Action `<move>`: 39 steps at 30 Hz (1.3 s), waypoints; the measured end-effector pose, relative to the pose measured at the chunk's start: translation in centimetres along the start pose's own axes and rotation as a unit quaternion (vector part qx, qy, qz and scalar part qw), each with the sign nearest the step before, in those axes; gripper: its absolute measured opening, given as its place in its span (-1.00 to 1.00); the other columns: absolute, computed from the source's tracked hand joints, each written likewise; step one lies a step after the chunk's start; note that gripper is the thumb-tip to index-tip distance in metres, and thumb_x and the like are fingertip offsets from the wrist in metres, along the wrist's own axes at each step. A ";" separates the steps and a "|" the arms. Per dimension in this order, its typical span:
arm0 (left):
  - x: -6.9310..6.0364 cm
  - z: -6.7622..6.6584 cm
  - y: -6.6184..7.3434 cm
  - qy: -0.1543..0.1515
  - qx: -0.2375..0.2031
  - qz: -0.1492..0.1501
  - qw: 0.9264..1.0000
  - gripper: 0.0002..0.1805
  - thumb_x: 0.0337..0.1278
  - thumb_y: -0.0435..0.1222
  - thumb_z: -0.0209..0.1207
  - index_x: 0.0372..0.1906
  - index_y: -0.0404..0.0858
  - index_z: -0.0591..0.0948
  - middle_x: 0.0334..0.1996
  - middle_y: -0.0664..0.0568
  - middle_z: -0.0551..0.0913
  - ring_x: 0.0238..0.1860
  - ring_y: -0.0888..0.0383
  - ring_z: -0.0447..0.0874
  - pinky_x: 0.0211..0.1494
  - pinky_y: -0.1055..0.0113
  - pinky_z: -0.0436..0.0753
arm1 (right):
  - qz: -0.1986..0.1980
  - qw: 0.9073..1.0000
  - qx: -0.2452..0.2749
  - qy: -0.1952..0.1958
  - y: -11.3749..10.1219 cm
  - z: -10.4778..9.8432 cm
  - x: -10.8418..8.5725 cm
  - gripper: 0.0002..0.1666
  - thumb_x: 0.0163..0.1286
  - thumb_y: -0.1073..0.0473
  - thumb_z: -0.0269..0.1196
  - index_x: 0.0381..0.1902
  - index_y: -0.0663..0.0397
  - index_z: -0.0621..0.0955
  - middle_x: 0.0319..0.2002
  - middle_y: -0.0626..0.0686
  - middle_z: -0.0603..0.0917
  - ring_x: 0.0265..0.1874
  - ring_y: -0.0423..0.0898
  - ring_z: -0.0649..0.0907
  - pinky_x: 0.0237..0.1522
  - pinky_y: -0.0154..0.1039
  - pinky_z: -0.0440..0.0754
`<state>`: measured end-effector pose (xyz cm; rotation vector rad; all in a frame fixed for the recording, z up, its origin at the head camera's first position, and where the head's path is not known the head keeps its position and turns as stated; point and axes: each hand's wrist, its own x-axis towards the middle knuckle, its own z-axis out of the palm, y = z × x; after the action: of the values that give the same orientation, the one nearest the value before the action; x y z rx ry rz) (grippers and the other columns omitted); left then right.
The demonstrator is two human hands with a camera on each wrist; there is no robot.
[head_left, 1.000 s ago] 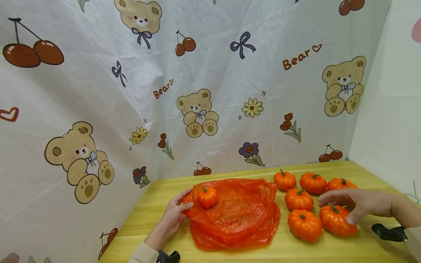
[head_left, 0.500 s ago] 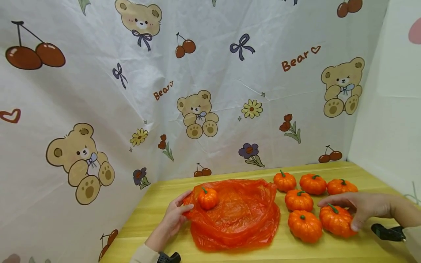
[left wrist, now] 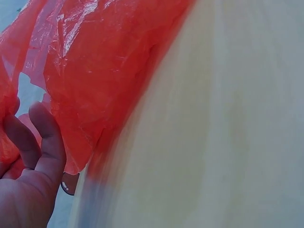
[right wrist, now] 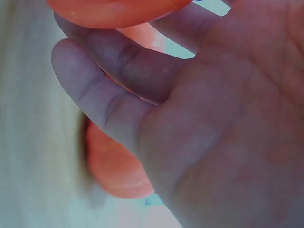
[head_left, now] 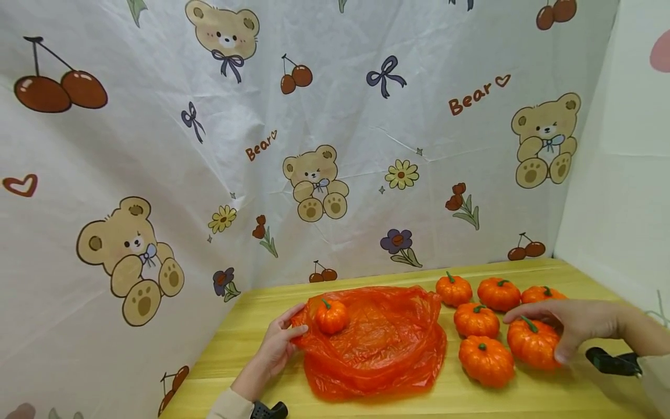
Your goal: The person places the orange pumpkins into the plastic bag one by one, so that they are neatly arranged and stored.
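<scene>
A red-orange plastic bag (head_left: 382,372) lies spread with its mouth open in the middle of the table. My left hand (head_left: 276,348) pinches the bag's left edge between thumb and fingers; the left wrist view shows the thin film (left wrist: 99,71) by the fingers. One small orange pumpkin (head_left: 332,317) rests inside the bag at its left. To the right, my right hand (head_left: 583,325) grips another orange pumpkin (head_left: 534,344) with a green stem, thumb on the near side and fingers over the far side. In the right wrist view only this pumpkin's lower part (right wrist: 118,13) shows.
Several more pumpkins stand between the bag and my right hand, the nearest one (head_left: 487,361) beside the gripped pumpkin and another (head_left: 476,320) behind it. A patterned cloth (head_left: 356,244) hangs behind the yellow wooden table (head_left: 225,343).
My right hand has closed its grip on the pumpkin and raised it slightly, shifting it a little to the left. The left hand and the bag stay put.
</scene>
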<state>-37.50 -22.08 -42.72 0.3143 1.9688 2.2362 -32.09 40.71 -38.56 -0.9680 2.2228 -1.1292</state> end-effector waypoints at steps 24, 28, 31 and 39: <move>0.1 0.2 -0.3 0.005 -0.010 0.000 1.000 -0.26 0.38 -0.48 0.13 0.60 -0.29 0.19 0.54 -0.27 0.18 0.23 -0.03 0.58 0.06 0.19 0.80 | 0.071 0.997 -0.019 0.035 -9.0 -0.7 6.9 -0.23 0.48 0.03 0.24 0.57 0.01 0.31 0.55 0.26 0.29 0.48 0.34 0.31 0.31 0.03 0.58; 0.4 0.1 0.0 0.004 -0.004 0.000 1.000 -0.26 0.40 -0.49 0.10 0.61 -0.30 0.18 0.55 -0.28 0.17 0.24 -0.04 0.57 0.07 0.18 0.80 | 0.086 0.993 -0.051 0.057 -10.7 -0.9 8.2 -0.20 0.49 -0.03 0.22 0.59 0.02 0.27 0.52 0.23 0.35 0.47 0.35 0.31 0.37 0.17 0.49; 0.3 0.1 -0.1 0.004 -0.002 -0.003 1.000 -0.27 0.40 -0.48 0.10 0.61 -0.29 0.19 0.55 -0.27 0.17 0.24 -0.04 0.57 0.06 0.19 0.80 | 0.084 0.994 -0.046 0.060 -11.6 -0.7 9.2 -0.21 0.49 -0.03 0.22 0.58 0.00 0.28 0.40 0.13 0.50 0.36 0.15 0.46 0.31 0.06 0.53; 0.1 0.2 0.0 0.010 -0.012 -0.005 1.000 -0.26 0.37 -0.49 0.12 0.60 -0.29 0.20 0.55 -0.26 0.18 0.27 -0.05 0.55 0.07 0.19 0.80 | 0.074 0.995 -0.036 0.057 -13.0 -0.8 12.8 -0.24 0.48 -0.07 0.26 0.54 -0.01 0.34 0.30 0.06 0.60 0.26 0.03 0.58 0.32 0.07 0.61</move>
<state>-37.59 -21.83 -42.72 0.2799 1.9484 2.2634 -35.98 26.04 -28.45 -0.7691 2.3976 -1.0690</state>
